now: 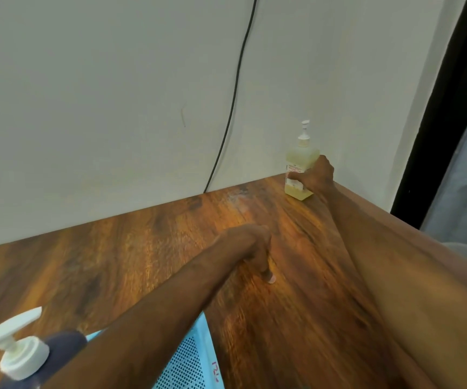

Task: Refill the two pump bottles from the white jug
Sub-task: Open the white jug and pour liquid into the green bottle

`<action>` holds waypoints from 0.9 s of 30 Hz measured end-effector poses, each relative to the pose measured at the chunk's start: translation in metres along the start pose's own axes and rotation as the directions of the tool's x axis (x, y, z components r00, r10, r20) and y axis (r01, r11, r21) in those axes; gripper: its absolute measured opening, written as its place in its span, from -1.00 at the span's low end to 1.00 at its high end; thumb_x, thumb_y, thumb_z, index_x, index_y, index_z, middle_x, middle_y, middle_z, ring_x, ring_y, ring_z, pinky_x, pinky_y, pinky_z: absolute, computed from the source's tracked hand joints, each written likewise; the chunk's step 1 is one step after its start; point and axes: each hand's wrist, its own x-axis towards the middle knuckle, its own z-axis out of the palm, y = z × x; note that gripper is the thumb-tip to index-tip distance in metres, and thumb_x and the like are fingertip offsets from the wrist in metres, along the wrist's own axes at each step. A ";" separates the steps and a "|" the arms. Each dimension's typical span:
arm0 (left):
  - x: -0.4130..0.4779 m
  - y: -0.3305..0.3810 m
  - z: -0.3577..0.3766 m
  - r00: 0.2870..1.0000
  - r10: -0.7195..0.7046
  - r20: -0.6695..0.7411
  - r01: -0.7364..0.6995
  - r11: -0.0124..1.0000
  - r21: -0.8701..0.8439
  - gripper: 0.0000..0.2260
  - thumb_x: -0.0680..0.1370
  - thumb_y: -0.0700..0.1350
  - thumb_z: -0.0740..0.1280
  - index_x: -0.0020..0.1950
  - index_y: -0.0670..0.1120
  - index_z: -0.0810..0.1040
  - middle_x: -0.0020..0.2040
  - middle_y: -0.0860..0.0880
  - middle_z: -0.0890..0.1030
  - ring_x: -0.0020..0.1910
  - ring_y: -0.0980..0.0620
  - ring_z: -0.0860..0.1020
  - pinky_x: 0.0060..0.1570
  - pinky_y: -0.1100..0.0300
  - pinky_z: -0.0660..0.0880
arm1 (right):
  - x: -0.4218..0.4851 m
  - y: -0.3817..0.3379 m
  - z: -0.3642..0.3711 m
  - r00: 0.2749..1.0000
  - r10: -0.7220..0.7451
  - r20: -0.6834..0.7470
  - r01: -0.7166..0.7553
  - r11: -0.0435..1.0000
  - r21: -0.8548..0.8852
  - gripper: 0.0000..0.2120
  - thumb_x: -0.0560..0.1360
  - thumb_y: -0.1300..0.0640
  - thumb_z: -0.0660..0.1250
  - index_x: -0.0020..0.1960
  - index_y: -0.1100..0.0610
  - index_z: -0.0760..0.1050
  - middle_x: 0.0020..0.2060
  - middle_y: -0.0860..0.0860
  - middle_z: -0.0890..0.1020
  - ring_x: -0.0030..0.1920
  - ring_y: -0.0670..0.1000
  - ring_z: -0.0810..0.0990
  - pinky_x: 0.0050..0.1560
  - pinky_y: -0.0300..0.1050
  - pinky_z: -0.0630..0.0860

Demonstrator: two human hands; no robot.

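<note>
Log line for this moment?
right hand grips yellow pump bottle on far corner of table | left hand empty | dark blue pump bottle in foreground | white jug unseen

A wooden table [142, 262] fills the near scene and meets a pale wall [100, 94] at its far edge. A black cable [236, 88] hangs down the wall behind the table. A blue mesh panel [190, 360] shows at the near edge. A black frame [437, 122] stands at the right.

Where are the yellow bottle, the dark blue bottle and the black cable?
yellow bottle [301, 155]: head view, shoulder above the label.
dark blue bottle [66, 342]: head view, dark shoulder beside its pump.
black cable [235, 91]: head view, midway along its length.
</note>
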 end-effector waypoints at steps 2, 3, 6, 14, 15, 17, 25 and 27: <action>0.000 0.002 -0.001 1.000 -0.001 0.003 0.001 1.000 0.000 -0.25 0.36 0.17 0.63 0.45 -0.10 0.49 0.35 -0.07 0.57 0.31 -0.16 0.55 0.29 -0.16 0.55 | -0.009 -0.002 -0.003 1.000 -0.011 -0.013 0.011 1.000 0.008 -0.18 0.19 -0.11 0.67 0.30 0.18 0.43 0.19 0.08 0.60 0.22 0.10 0.59 -0.03 -0.13 0.48; 0.000 0.002 -0.001 1.000 -0.001 0.007 0.001 1.000 0.001 -0.24 0.36 0.17 0.63 0.46 -0.09 0.49 0.36 -0.05 0.57 0.32 -0.15 0.55 0.29 -0.16 0.55 | -0.014 -0.003 -0.005 1.000 -0.011 -0.021 0.011 1.000 0.013 -0.19 0.20 -0.09 0.68 0.31 0.19 0.43 0.21 0.08 0.60 0.22 0.10 0.58 -0.02 -0.13 0.48; -0.002 0.003 -0.003 0.999 -0.022 0.041 0.021 0.999 0.025 -0.21 0.28 0.23 0.63 0.43 -0.05 0.52 0.32 -0.01 0.60 0.29 -0.13 0.57 0.27 -0.16 0.56 | -0.037 -0.001 -0.010 0.999 -0.029 -0.035 0.030 1.000 0.011 -0.18 0.17 -0.11 0.68 0.30 0.17 0.46 0.18 0.06 0.63 0.18 0.09 0.61 0.00 -0.11 0.53; -0.032 0.004 -0.004 0.999 0.026 -0.028 -0.025 0.999 0.025 -0.30 0.43 0.23 0.54 0.48 -0.02 0.45 0.42 -0.05 0.52 0.35 -0.14 0.52 0.34 -0.13 0.50 | -0.139 -0.016 -0.063 0.995 -0.098 -0.001 0.098 0.990 0.099 -0.25 0.10 -0.10 0.67 0.22 0.07 0.53 0.09 -0.04 0.68 0.08 0.00 0.66 0.09 0.02 0.63; -0.050 0.009 -0.010 0.996 0.040 -0.075 -0.039 0.999 0.010 -0.40 0.52 0.15 0.50 0.47 -0.08 0.45 0.41 -0.09 0.51 0.35 -0.15 0.51 0.35 -0.07 0.49 | -0.155 -0.021 -0.074 0.994 -0.112 0.001 0.112 0.988 0.103 -0.31 0.12 -0.07 0.67 0.19 0.06 0.54 0.06 -0.06 0.69 0.05 -0.03 0.67 0.06 0.01 0.64; -0.078 0.015 -0.024 0.977 0.066 -0.205 -0.076 0.996 -0.042 -0.54 0.61 0.04 0.43 0.42 -0.15 0.48 0.35 -0.13 0.54 0.33 -0.14 0.52 0.29 0.06 0.48 | -0.185 -0.033 -0.101 0.988 -0.154 0.013 0.151 0.982 0.116 -0.41 0.17 -0.02 0.67 0.13 0.04 0.55 -0.01 -0.10 0.69 -0.02 -0.10 0.68 -0.05 -0.12 0.64; -0.199 0.036 -0.042 0.836 0.127 -0.533 -0.225 0.967 -0.122 -0.71 0.56 0.07 0.40 0.25 0.03 0.59 0.14 0.04 0.68 0.05 0.02 0.62 0.13 0.09 0.56 | -0.337 -0.089 -0.216 0.979 -0.185 0.087 0.159 0.955 0.251 -0.71 0.36 0.33 0.60 -0.07 0.15 0.53 -0.36 -0.07 0.60 -0.33 -0.29 0.63 -0.39 -0.47 0.46; -0.231 0.037 -0.034 0.788 0.104 -0.607 -0.233 0.963 -0.137 -0.75 0.50 0.10 0.41 0.12 0.05 0.66 0.00 0.11 0.72 -0.03 0.08 0.66 0.14 0.05 0.61 | -0.376 -0.105 -0.238 0.965 -0.207 0.163 0.156 0.946 0.284 -0.82 0.43 0.49 0.46 -0.19 0.50 0.45 -0.40 0.31 0.49 -0.35 -0.01 0.58 -0.53 -0.29 0.44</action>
